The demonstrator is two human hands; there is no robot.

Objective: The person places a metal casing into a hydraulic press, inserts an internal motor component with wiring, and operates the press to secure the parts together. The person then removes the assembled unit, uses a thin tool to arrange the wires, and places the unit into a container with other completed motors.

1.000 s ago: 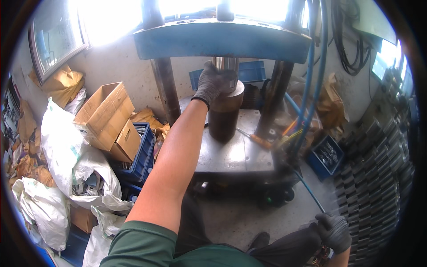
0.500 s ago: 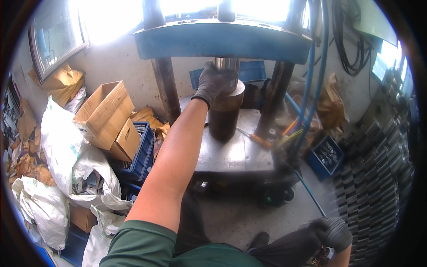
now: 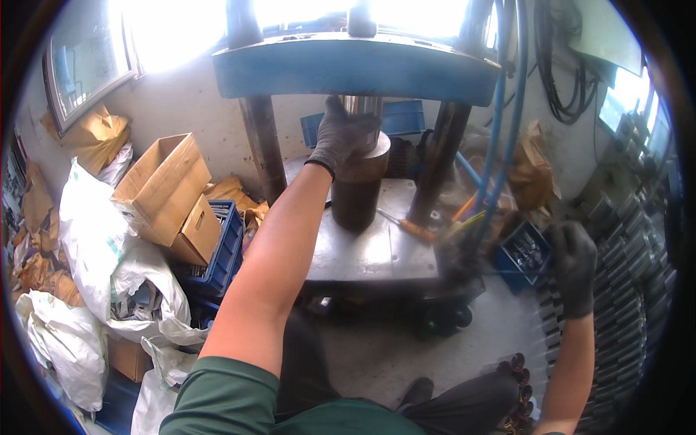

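Observation:
Gloved in dark grey, my left hand (image 3: 339, 135) is closed around a shiny metal cylinder (image 3: 361, 106) under the press's blue crossbeam (image 3: 355, 69). Part of that cylinder is hidden behind my fingers. Directly below stands a thick dark steel cylinder (image 3: 357, 192) with a pale flat top, upright on the metal press table (image 3: 370, 262). Out to the right, my gloved right hand (image 3: 574, 268) is closed at the end of a thin blue lever (image 3: 511, 272), which runs to the press's side; the hand is somewhat blurred.
An orange-handled screwdriver (image 3: 416, 230) lies on the press table near the right column. Blue hoses (image 3: 510, 130) hang at the right, above a blue bin (image 3: 523, 254) of metal parts. Stacked metal pieces (image 3: 616, 290) line the right; cardboard boxes (image 3: 163, 181) and white sacks (image 3: 94, 225) crowd the left.
My right hand has risen from beside my knee, swinging the lever up to about level. My left hand stays on the shiny cylinder. The whole view has shifted slightly.

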